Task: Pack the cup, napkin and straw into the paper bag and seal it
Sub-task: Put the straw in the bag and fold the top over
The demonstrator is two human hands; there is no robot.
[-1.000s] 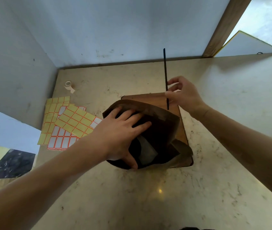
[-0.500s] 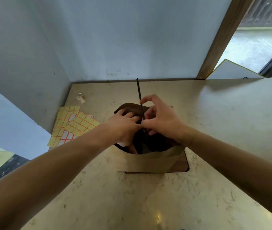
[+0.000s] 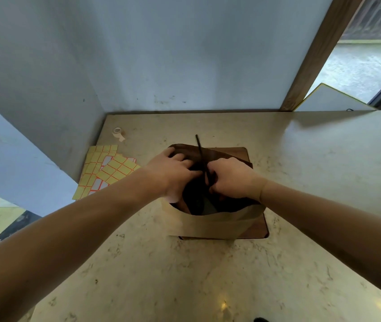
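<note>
a head-worn camera looks down at a brown paper bag (image 3: 212, 223) standing open on a dark wooden board (image 3: 258, 230), which lies on a pale marble-look counter (image 3: 184, 275). everything below is placed relative to the bag.

the left hand (image 3: 173, 175) reaches over the bag's left rim, fingers curled over the far edge and holding the mouth open. the right hand (image 3: 232, 178) is over the middle of the mouth, fingers pinching a thin black straw (image 3: 200, 151). the straw stands nearly upright, its lower part down inside the bag, its top poking up past the far rim.

inside the bag it is dark. a pale patch shows near the front wall, perhaps the napkin; the cup cannot be made out.

to the left of the bag, on the counter, lie yellow and white sticker sheets (image 3: 109, 169). beyond those, nearer the back wall, sits a small roll of tape (image 3: 117, 132).

risks, as a judgement: the straw looks taller than the bag, so if it is let go upright it may stick out and stop the top folding shut, or pierce the paper. the soft far wall could also collapse inward if the left hand lets go early, and the bag could tip.
</note>
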